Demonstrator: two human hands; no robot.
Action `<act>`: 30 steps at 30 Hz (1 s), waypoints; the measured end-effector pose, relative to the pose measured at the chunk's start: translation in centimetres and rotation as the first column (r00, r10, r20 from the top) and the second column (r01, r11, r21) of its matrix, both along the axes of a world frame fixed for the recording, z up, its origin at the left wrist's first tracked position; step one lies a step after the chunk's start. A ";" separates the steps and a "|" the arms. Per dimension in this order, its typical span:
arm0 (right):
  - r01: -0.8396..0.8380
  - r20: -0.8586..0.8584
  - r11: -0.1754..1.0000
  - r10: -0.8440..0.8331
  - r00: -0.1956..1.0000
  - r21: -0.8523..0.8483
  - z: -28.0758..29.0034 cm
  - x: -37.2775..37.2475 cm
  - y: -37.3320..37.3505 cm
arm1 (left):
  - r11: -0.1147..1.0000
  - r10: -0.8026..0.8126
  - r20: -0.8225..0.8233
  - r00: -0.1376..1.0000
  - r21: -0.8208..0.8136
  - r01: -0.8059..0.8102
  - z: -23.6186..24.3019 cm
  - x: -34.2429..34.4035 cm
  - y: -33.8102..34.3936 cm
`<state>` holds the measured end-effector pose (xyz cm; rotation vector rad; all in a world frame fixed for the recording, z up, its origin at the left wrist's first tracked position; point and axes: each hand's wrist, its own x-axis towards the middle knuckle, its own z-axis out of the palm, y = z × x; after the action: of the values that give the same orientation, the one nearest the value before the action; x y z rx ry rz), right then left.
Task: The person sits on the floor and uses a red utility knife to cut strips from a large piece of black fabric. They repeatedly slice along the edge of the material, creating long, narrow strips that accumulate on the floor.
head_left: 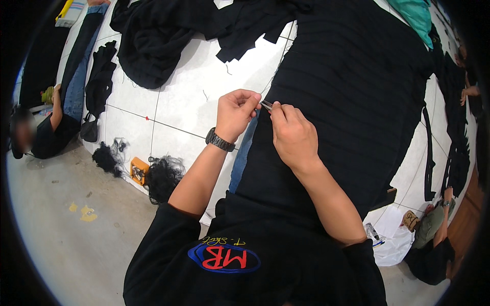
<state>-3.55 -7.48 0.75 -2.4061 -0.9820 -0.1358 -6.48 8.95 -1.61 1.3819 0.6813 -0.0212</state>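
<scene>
My left hand [236,113] has a dark watch at its wrist. Its thumb and forefinger are pinched together, and whatever lies between them is too small to make out. Close by on its right, my right hand [296,133] is closed around small metal thread snips [266,105], whose narrow tips point at the left fingertips. Most of the snips is hidden inside the fist. Under and beyond both hands, a large black ribbed cloth [352,86] spreads over a white tiled-looking surface. A strip of blue denim [242,160] shows along the cloth's left edge.
Black cloth pieces [158,46] lie at the far left. An orange box [139,171] stands between tangles of black thread [166,178]. A white plastic bag [395,247] is at the right. Other people sit along both sides; one co-worker [56,130] is at the left.
</scene>
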 end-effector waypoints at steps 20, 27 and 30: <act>0.082 0.149 0.996 -0.088 0.985 0.047 -0.5 2.5 0.1 | 0.994 0.106 0.070 0.992 -0.001 -0.106 -0.1 0.0 -0.9; 0.074 0.074 0.997 -0.075 0.994 0.027 -0.2 2.6 0.1 | 0.995 0.100 0.084 0.991 -0.036 -0.097 -0.1 -0.2 -0.9; 0.113 -0.159 0.989 -0.096 0.983 0.099 1.0 1.3 -0.7 | 0.994 0.106 0.059 0.993 -0.011 -0.106 0.3 -0.7 -0.5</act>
<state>-2.28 -8.21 1.71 -2.3303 -0.7591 -0.0390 -7.22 8.47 -1.31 1.3324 0.7034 0.1010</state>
